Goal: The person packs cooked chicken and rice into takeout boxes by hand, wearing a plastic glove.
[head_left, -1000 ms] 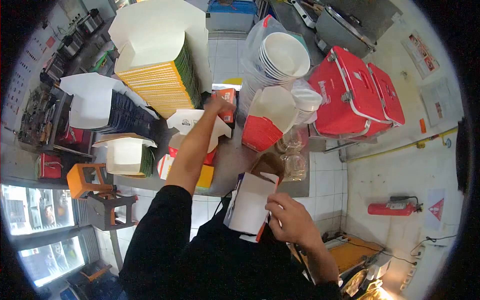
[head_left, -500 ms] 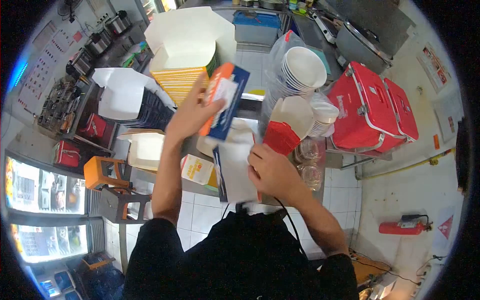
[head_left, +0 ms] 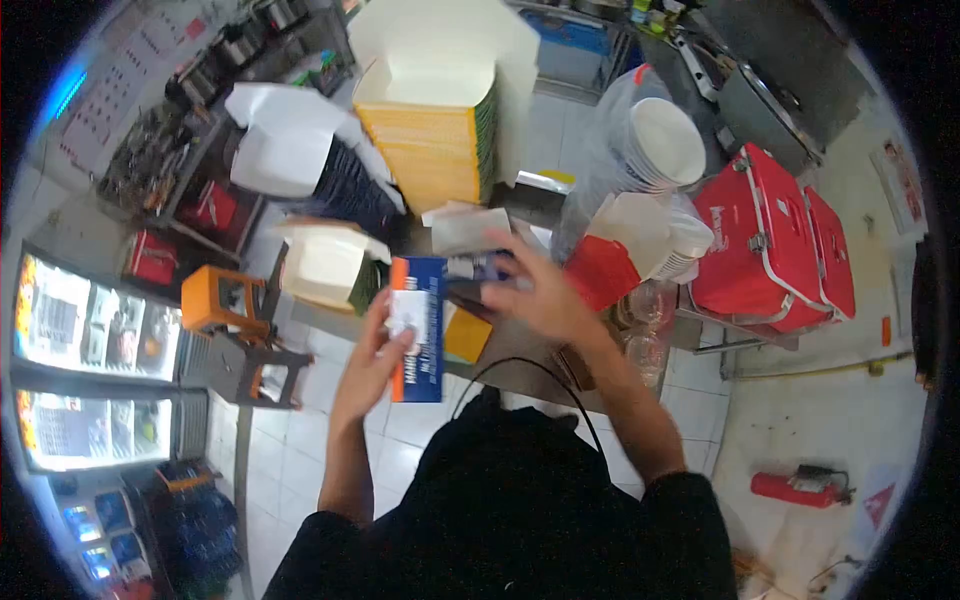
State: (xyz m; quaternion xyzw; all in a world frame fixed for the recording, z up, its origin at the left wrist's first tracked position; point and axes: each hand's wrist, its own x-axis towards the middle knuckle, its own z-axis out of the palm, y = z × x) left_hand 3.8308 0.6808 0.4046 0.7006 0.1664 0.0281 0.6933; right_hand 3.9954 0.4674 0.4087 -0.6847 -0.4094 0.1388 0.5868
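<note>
Clasping a blue-and-orange carton [head_left: 420, 335]: left hand [head_left: 375, 355] closed round its side, right hand [head_left: 535, 295] spread across its top.

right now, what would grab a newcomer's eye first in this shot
The flat blue and orange carton at centre, gripped by the left hand with the right hand blurred at its top end. Behind it rises a tall stack of yellow boxes, and two bright red cases sit at right.
</note>
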